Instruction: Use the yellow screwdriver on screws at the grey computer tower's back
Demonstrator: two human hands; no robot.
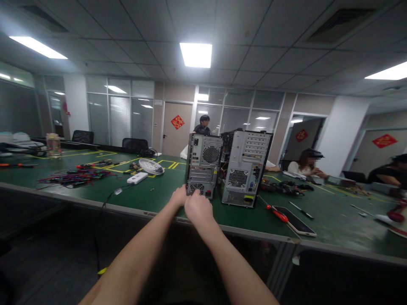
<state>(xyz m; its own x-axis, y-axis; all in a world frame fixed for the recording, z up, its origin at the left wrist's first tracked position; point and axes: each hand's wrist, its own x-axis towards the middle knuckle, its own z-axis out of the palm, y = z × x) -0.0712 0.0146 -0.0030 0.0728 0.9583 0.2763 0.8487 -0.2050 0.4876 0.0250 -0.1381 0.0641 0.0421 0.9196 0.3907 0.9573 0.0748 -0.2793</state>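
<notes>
Reaching fwd w/ both arms, I have my L hand point(178, 196) by the lower left corner of the PC tower point(205, 164) and R hand point(199, 207) curled at its bottom edge, prob. low for steadiness. It's upright on the green table point(168, 186), rear panel twd me, so ports & fans face my way. The 2nd tower point(238, 171) stands just beside it (v. narrow gap); red screwdriver point(280, 215) lies to its right, prob. for easy reach. Can't tell if fingers on either hand are clamped or just resting: tips hidden. Tower's far side is out of sight too.
</notes>
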